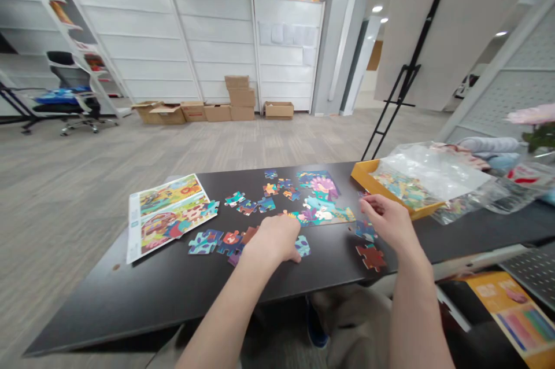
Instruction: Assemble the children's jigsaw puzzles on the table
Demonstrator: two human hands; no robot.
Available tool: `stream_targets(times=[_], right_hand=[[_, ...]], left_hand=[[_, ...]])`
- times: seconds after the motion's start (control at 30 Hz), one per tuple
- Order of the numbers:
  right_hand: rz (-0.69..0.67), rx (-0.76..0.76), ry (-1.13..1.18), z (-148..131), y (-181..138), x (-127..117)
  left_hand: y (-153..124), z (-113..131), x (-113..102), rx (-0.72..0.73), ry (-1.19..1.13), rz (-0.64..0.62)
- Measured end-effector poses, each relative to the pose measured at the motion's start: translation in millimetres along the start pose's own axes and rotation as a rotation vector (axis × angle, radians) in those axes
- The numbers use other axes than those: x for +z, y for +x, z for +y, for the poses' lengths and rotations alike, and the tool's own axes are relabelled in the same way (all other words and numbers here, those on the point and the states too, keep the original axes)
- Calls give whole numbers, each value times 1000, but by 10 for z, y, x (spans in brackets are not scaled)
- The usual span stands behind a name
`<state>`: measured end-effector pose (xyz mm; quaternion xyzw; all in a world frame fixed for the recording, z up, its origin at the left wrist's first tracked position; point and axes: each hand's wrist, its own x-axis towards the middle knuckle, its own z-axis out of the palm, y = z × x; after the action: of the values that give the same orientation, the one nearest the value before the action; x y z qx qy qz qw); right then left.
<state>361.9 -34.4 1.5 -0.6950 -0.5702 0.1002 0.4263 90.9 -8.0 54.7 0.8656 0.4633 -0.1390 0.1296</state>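
Observation:
My left hand (277,237) rests low over the table, its thumb apart from the curled fingers, which are partly hidden. Beside its thumb lies a light blue puzzle piece (304,246). Just beyond its fingers is a joined section of a sea-scene jigsaw puzzle (323,211). My right hand (388,221) is to the right of that section, thumb and fingers pinched at a small dark puzzle piece (361,194). Under and below this hand lie a blue piece (365,231) and a brown piece (372,257). Several linked pieces (206,242) lie left of my left hand.
Loose pieces (247,206) are scattered on the black table (143,294). A printed picture sheet (171,213) lies at left. At right, a yellow box (368,175) holds pieces and plastic bags (442,169). An easel (396,91) and cardboard boxes (240,97) stand beyond.

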Motion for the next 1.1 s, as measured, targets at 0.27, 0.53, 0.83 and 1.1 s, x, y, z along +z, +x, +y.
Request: stream_targets(times=[0.27,0.53,0.83,1.1], right_hand=[[126,66,-25,275,35,-143],[88,81,0,344,28,-111],[81,53,-27,311,25,-90],[281,179,41,242,6,-190]], left_hand=[[17,27,1,-8,-40,-7],[-16,-149,155,41,-100,4],[17,-281,287,165,-216,67],[11,-361,347,233,-248,110]])
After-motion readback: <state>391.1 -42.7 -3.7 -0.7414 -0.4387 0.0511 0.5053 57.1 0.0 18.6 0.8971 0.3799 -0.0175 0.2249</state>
